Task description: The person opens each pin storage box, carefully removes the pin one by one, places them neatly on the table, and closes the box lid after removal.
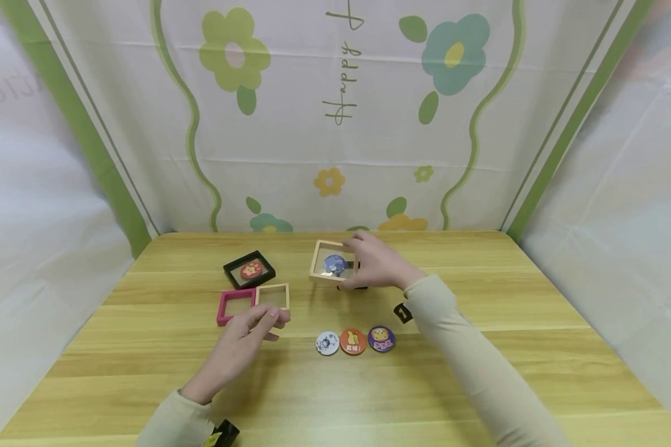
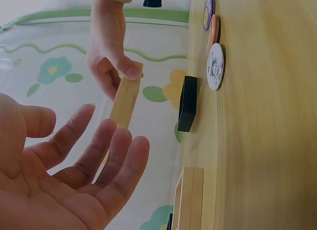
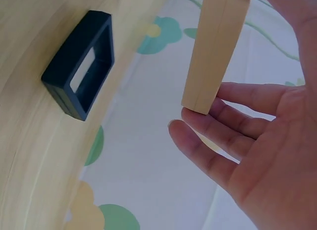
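Observation:
My right hand [image 1: 383, 264] grips a light wooden square frame [image 3: 215, 51] by its edge and holds it tilted above the table. A round blue badge [image 1: 334, 265] shows inside that frame's clear pane. My left hand [image 1: 246, 341] hovers near a second light wooden frame [image 1: 272, 286], its fingers loosely bent and holding nothing in the left wrist view. Beside that frame lies a magenta frame [image 1: 222, 307]. Behind them sits a black frame [image 1: 240, 260] with a red badge [image 1: 251, 269] in it. Another black frame [image 3: 74, 46] stands below the held one, mostly hidden in the head view.
Three round badges lie in a row in the middle of the wooden table [image 1: 481, 261]: white [image 1: 327, 343], orange-red [image 1: 353, 341] and purple [image 1: 381, 339]. A flower-printed white cloth [image 1: 291, 136] hangs along the table's far edge, with cloth at both sides.

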Tool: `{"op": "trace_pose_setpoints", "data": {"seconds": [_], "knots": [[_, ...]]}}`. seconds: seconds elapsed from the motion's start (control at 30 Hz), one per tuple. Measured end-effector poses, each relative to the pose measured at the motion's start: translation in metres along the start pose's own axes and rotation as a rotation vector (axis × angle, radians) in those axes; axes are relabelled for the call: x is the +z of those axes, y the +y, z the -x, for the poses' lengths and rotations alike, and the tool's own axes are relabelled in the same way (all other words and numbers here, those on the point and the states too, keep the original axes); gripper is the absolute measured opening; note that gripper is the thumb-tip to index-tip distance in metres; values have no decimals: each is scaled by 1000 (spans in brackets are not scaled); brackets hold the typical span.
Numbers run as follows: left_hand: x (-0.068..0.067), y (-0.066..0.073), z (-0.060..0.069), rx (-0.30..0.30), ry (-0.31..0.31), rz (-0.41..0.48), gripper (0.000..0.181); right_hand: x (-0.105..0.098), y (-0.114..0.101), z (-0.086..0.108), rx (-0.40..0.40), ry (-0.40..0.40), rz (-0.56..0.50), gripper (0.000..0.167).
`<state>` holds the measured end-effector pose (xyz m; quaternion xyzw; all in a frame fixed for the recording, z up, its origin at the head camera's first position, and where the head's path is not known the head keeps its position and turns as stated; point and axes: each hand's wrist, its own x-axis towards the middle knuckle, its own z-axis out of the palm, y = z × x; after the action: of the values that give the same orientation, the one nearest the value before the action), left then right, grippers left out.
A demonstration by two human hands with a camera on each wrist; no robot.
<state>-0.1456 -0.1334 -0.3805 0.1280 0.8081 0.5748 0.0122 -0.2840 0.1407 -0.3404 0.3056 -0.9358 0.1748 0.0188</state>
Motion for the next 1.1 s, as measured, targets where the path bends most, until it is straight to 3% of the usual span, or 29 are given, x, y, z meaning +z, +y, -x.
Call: {"op": "trace_pose_setpoints", "data": {"seconds": [0.7, 1.1], "knots": [[0, -1, 1, 7, -7, -4, 31, -8, -4, 31, 29, 74, -75, 96], [0, -1, 1, 17, 0, 7, 31, -4, -1, 47, 65, 57, -88, 98]]}}
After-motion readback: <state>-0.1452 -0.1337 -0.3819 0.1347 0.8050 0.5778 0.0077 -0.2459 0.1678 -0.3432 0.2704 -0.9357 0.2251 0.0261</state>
